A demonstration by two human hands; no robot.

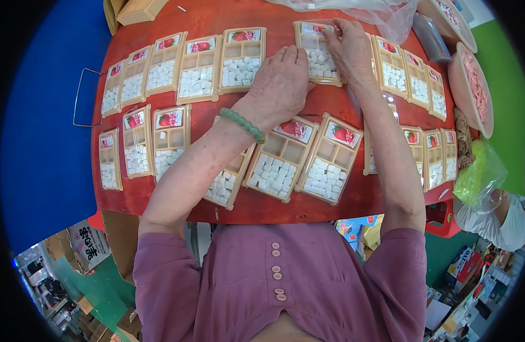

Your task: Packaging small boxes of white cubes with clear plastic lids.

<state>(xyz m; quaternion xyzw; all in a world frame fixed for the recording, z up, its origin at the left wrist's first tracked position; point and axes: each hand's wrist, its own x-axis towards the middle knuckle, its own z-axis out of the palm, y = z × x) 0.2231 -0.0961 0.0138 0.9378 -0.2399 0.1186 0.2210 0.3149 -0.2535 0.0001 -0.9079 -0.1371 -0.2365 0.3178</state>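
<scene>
A beige compartment tray point(316, 73) of white cubes stands toward the far side of the red table, right of centre. A small strawberry-printed packet point(319, 29) lies in its far end. My left hand point(282, 80), below a green bead bracelet, rests beside the tray's left edge with its fingers stretched forward. At the tray's far right corner, the fingers of my right hand point(349, 50) are bent and closed over the rim. Similar trays lie around my forearms, including a filled tray point(239, 71) to the left and a tilted tray point(329, 171) nearer me.
Two rows of filled trays cross the red table point(217, 214). Bowls with pink pieces, such as the near bowl point(473, 91), stand at the right edge. Clear plastic wrap point(388, 16) lies at the far side. Another person's white sleeve point(485, 225) shows at the right.
</scene>
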